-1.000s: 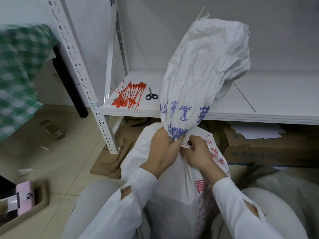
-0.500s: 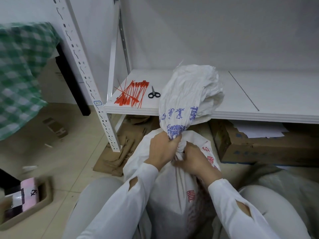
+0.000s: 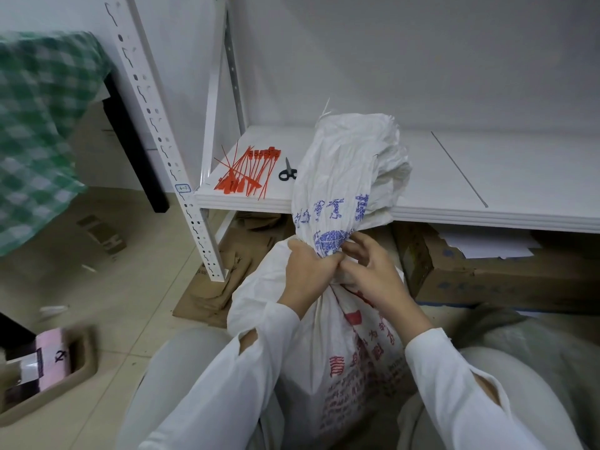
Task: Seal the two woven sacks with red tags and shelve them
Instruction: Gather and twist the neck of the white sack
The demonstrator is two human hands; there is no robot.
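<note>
The left hand (image 3: 306, 271) clenches the woven sack (image 3: 344, 177) at its gathered neck. The right hand (image 3: 370, 271) touches this neck; whether it grasps, I cannot tell.

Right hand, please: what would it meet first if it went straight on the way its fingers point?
The right hand points up-left at the woven sack, at its gathered neck, seemingly touching it; the left hand grips that neck just beyond.
</note>
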